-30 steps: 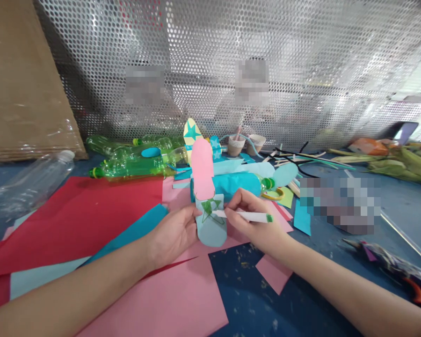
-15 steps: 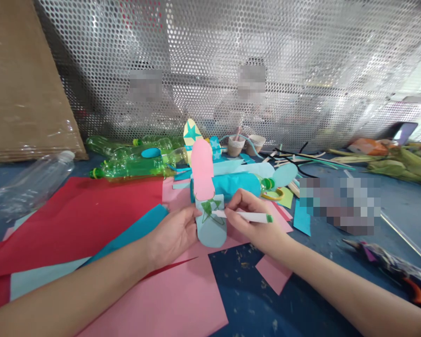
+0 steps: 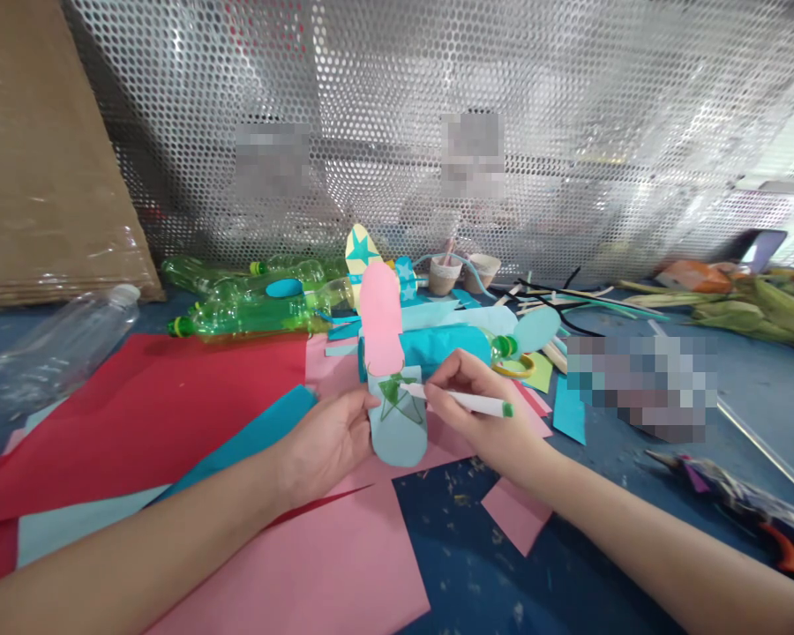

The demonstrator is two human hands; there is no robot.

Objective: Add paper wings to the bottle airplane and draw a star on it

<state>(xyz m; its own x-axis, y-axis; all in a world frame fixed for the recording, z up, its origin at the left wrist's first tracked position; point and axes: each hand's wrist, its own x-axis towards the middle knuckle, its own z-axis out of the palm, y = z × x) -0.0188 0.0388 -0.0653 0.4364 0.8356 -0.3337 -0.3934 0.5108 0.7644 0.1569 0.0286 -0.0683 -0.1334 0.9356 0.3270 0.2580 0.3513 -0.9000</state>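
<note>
A green felt-tip marker with a white barrel is pinched in my right hand. Its tip meets a pale blue rounded paper piece, where a green star outline is partly coloured in. On the left edge of that piece, the thumb of my left hand presses while the other fingers curl beneath. Joined at its top is a pink rounded paper strip. Right behind lies a bottle wrapped in blue paper, with a green cap and a pale blue oval at its end.
Red paper and pink paper cover the left and front. Green plastic bottles and a clear bottle lie behind. Small pots stand near the perforated metal wall. Pliers-like orange handles show at right.
The marker tip has shifted slightly up over the star, and more green fills its upper part. My left hand stays in place.
</note>
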